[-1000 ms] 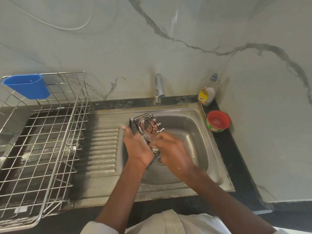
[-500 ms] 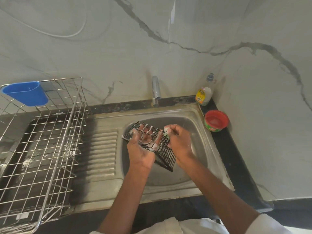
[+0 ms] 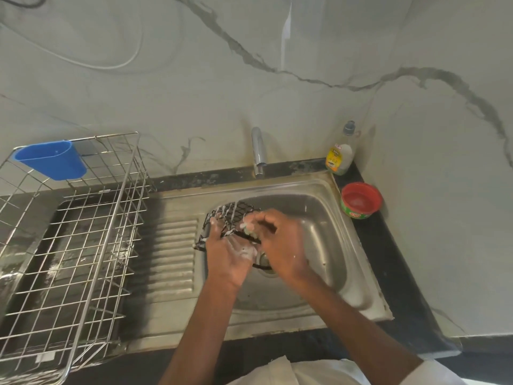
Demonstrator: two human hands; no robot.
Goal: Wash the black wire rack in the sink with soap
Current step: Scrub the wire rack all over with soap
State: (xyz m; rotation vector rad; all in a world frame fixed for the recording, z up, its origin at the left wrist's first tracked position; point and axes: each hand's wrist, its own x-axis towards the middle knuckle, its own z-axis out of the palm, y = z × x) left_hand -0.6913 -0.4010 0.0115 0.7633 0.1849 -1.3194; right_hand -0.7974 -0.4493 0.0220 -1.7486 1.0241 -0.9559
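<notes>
My left hand grips the rack from below, fingers curled up through its wires, foam on my knuckles. My right hand pinches a small pale-green scrubber against the rack's right edge, fingers bent round it. The rack is black, streaked with white suds, tilted, and held over the left part of the sink basin, above the drain; it does not touch the basin floor so far as I can see.

Going from the left: a steel wire drainer stands on the counter, its floor wet, with a blue cup hooked on its far left rim. Just right of it lies the ribbed draining board of the sink, touching the basin where my left forearm crosses in. The tap rises from the back edge behind the rack; I cannot tell whether water is running. Beyond my right hand, on the black counter in the corner, a soap bottle with a yellow label stands upright against the wall, and nearer me a red tub with a green band sits just beside the sink's right rim. The marble wall with grey veins runs behind it all. My white sleeves show at the bottom.
</notes>
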